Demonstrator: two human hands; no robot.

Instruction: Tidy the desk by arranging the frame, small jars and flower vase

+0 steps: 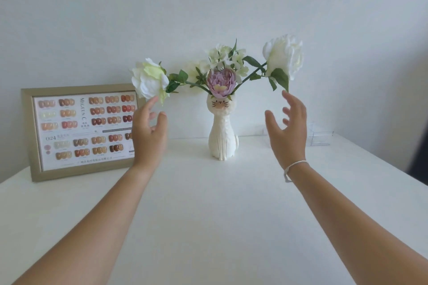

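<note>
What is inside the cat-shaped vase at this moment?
The cat-shaped vase holds a purple bloom, small white blossoms and two long-stemmed white roses. The stem ends inside are hidden.

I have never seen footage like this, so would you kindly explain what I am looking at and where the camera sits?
There is no machine here: a person wears one wide-angle camera on the head, looking forward and down at two bare hands. On the white desk stands a cat-shaped flower vase with white and purple flowers. A picture frame showing nail colour samples leans by the wall at the left, and a small clear box sits at the back right. The left hand and right hand are open on either side of the vase, holding nothing.
</note>
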